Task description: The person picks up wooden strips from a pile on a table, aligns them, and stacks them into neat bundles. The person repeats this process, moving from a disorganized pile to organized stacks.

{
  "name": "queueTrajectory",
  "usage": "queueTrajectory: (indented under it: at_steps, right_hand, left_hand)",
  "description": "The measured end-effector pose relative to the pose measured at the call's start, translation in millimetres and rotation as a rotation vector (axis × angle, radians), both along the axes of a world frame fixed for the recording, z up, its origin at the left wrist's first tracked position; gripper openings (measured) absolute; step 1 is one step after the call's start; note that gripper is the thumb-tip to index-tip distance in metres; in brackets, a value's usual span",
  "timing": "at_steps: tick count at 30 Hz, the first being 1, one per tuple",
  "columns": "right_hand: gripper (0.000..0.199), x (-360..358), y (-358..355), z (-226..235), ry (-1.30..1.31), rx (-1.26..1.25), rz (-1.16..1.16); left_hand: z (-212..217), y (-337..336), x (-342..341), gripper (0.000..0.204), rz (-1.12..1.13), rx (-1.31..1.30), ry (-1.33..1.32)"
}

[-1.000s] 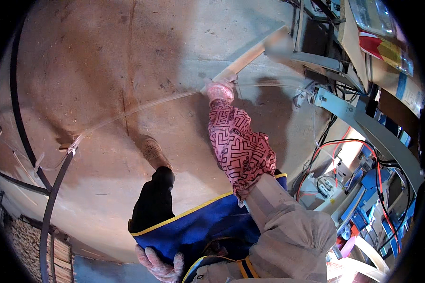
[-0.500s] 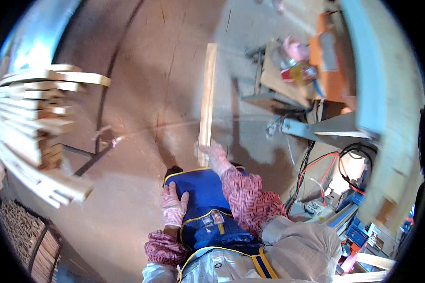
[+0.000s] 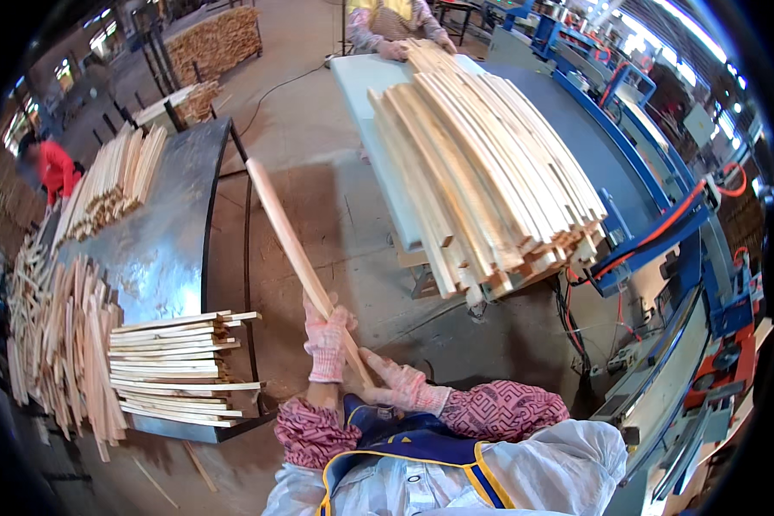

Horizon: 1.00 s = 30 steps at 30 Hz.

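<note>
A long pale wooden strip (image 3: 288, 245) slants up and to the left in front of my body. My left hand (image 3: 327, 340), in a pink-and-white glove, is closed around its lower part. My right hand (image 3: 404, 385), gloved the same way, holds the strip's lower end near my blue apron (image 3: 404, 421); some of its fingers are hidden. On the left, dark-topped table (image 3: 176, 206) lie stacked strips (image 3: 172, 361). A large layered pile of strips (image 3: 490, 172) rests on the pale table (image 3: 374, 163) ahead.
A co-worker's gloved hands (image 3: 396, 50) touch the pile's far end. Another person in red (image 3: 56, 168) stands beyond the left table. Blue machinery (image 3: 654, 249) with red hoses runs along the right. Loose strips (image 3: 199, 466) lie on the floor at lower left.
My left hand has come off the apron onto the strip. The strip has tilted to the left, with my right hand now at its lower end. The view has lifted, showing both tables.
</note>
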State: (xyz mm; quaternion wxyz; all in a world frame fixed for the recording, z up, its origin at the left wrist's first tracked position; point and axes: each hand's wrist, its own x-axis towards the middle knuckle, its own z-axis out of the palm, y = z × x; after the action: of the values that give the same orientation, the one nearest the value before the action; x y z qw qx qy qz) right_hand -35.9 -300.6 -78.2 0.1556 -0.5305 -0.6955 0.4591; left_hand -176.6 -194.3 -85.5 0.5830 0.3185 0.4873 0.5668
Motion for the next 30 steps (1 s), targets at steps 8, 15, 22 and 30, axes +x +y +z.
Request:
queueTrajectory:
  at_steps: [8, 15, 22, 30]
  right_hand:
    - [0.064, 124, -74, -29, 0.040, -0.268, -0.319]
    - [0.064, 204, -70, -38, 0.101, -0.262, -0.528]
    - [0.063, 287, -95, -32, -0.099, -0.090, -0.532]
    - [0.042, 290, -42, 125, 0.368, 0.004, -0.632]
  left_hand:
    - [110, 96, 89, 0.046, -0.236, 0.129, 0.546]
    - [139, 199, 178, 0.032, -0.508, 0.432, 1.171]
    - [133, 197, 236, 0.047, -0.307, 0.059, 0.671]
    - [131, 215, 202, 0.027, -0.479, 0.270, 0.568]
